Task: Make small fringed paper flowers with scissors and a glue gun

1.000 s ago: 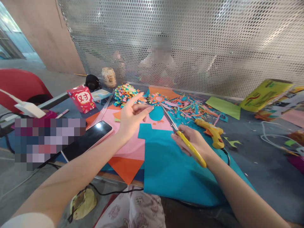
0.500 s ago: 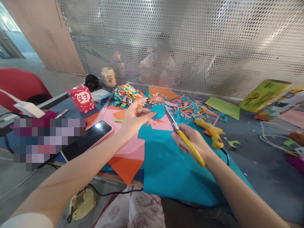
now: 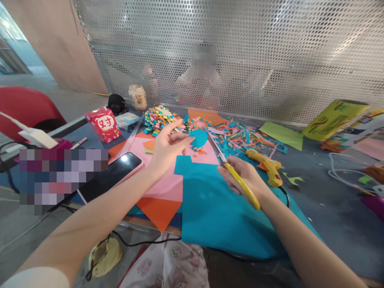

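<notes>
Left hand pinches a small teal paper disc by its left edge, thumb and index closed on it, other fingers loosely spread. The disc is lifted just above the pink sheet, tilted toward the camera. Right hand is wrapped around the yellow handles of the scissors; the blades point up-left toward the disc, tips just right of it, only slightly parted as far as I can tell. The big teal sheet lies under the right hand, overlapping the pink sheet on its right side and hanging over the near edge of the worktop. Orange sheet pokes out below the pink sheet. Yellow glue gun lies just right of the scissors. Pile of paper scraps sits behind the disc, multicolour paper flower behind the left hand. Phone left of the pink sheet, red carton behind the phone.
</notes>
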`<state>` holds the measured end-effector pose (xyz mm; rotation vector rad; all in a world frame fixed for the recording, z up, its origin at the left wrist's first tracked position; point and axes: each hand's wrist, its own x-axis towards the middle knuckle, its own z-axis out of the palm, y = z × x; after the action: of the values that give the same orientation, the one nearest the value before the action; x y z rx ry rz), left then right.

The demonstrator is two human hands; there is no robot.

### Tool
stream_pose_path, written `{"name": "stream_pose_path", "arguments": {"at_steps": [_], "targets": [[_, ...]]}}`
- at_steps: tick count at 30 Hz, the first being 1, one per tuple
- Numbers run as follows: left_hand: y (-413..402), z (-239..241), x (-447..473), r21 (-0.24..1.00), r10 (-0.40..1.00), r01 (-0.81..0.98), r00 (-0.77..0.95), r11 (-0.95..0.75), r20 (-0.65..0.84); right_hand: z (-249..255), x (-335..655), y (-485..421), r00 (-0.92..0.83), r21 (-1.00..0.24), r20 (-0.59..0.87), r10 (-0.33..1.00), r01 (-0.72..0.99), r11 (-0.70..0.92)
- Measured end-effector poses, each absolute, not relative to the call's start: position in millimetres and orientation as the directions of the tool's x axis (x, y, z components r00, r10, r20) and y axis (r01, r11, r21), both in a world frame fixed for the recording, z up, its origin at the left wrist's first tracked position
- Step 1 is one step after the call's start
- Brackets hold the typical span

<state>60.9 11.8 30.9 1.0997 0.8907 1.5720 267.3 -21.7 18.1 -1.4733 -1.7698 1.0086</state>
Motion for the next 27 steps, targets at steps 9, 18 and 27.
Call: {"name": "stream_pose_path", "arguments": {"at_steps": [9, 18, 27], "targets": [[10, 30, 62, 0.909, 0.945, -0.259, -0.1, -0.326, 0.31, 17, 265, -21, -0.202, -0.856, 0.008, 0.979, 0.505, 0.111], [13, 28, 59, 0.908, 0.931, -0.209, -0.102, -0.364, 0.349, 17, 267, -21, -0.188, -0.844, 0.002, 0.982, 0.526, 0.102], [20, 23, 56, 0.947, 0.956, -0.136, -0.046, -0.293, 0.289, 16, 270, -15, -0.129, -0.872, -0.032, 0.991, 0.488, 0.035]]}}
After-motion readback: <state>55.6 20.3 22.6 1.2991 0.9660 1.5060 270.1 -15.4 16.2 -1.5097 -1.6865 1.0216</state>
